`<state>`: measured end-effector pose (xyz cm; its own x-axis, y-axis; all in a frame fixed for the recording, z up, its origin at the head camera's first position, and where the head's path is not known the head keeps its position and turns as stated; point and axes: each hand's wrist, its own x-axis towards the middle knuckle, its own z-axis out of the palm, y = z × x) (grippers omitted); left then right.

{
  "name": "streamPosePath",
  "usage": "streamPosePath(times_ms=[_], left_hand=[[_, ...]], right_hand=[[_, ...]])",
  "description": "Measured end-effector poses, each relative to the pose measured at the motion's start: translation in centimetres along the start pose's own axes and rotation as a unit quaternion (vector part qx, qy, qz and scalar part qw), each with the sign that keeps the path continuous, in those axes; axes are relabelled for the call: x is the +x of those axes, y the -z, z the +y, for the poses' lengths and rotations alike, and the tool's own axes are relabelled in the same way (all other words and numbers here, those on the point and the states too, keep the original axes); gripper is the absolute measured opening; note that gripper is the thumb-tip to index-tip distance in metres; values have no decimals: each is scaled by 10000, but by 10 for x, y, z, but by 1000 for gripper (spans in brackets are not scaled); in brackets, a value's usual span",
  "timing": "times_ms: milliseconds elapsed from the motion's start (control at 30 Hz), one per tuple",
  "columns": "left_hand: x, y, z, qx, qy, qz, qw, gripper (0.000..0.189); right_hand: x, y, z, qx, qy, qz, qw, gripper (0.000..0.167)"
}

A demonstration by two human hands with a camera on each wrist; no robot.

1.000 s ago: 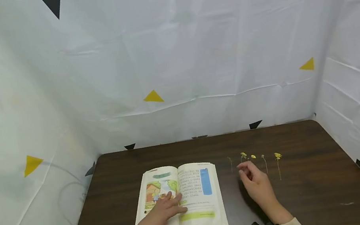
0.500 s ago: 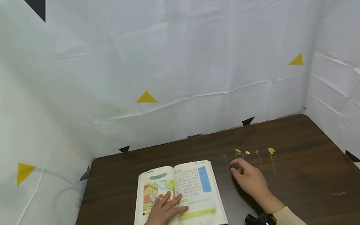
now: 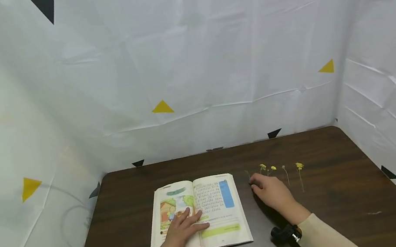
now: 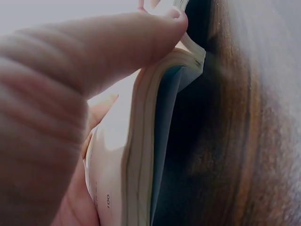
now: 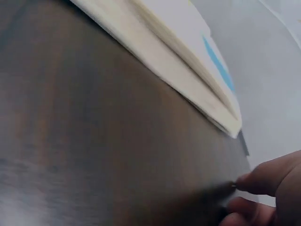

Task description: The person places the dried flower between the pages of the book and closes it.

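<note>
An open book with a colour picture on its left page lies on the table. My left hand rests on its pages with fingers spread; in the left wrist view the thumb lies across the book's bottom edge. To the right of the book, my right hand is low at the table. Its thumb and fingertips pinch the lower end of a thin dried flower stem; only a tiny bit shows at the thumb tip in the right wrist view. Small yellow flowers lie just beyond that hand.
A pale thin stem and a longer yellow flower lie to the right of the right hand. The dark wooden table is bounded by white sheets at the back and both sides. Each wrist wears a black camera, such as the right one.
My right hand has moved left, from beside the yellow flowers to the leftmost thin stem, and its fingertips have closed there. My left hand stays on the book. The head view has shifted slightly.
</note>
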<state>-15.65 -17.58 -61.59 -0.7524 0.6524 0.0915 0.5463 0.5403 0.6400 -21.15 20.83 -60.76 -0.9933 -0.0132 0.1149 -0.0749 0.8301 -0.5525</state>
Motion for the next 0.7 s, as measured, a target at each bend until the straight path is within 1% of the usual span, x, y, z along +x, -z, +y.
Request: streamPosePath(times_ms=[33,133,267,367,467,533,700], left_hand=[[0,0,0,11,25,-4,10000,68],[1,1,-1,29,22,-12,10000,67],[-1,0,-1,-68,5,-46,10000,67],[-2,-1,-1,-73,-8,-13,10000,68],[-2,-1,0,-49,-81,56,9999,68],[-1,-1,0,-75,-121,81,9999,68],[1,0,1,-126,-103,72,9998,67]], right_hand=[[1,1,0,-11,41,-7,10000,14],[3,2,1,-90,-23,-101,9999,12],[3,1,1,-200,-180,-213,9994,18],[3,1,-1,-325,-264,-114,9991,20],[4,2,-4,-573,-340,52,9978,20],[5,3,-5,-787,-291,132,9964,17],[9,5,-6,-1233,54,334,9918,10]])
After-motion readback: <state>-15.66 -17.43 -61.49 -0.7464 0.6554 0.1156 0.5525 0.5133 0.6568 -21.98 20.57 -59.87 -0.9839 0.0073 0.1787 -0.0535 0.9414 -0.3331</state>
